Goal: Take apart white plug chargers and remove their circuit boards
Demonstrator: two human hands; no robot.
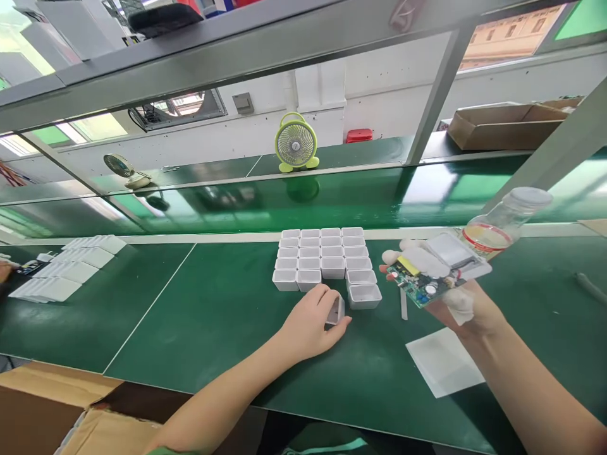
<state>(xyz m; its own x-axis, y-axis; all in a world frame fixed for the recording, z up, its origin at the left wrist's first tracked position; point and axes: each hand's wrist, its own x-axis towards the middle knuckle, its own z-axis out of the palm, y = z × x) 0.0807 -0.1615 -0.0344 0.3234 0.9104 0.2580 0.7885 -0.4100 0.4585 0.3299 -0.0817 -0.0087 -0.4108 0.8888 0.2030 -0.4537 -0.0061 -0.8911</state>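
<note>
My left hand (pixel 308 325) is closed on a small white open-topped box (pixel 336 309), tilted toward me at the near side of a block of similar white boxes (pixel 332 264). One separate white box (pixel 364 296) stands just to its right. Raised above the table, my right hand (pixel 469 306) wears white finger covers and grips a green circuit board (pixel 415 284) with a yellow component. A white plastic piece with a grey rectangular face (pixel 453 253) rests over the board, in the same hand. How the two are joined is hidden.
A clear jar (pixel 496 221) with a white lid stands behind my right hand. White paper (pixel 443 363) and a thin white strip (pixel 403 304) lie on the green table (pixel 213 328). White panels (pixel 71 268) are stacked left, near another person's hand (pixel 6 270). A cardboard box (pixel 109 430) is below.
</note>
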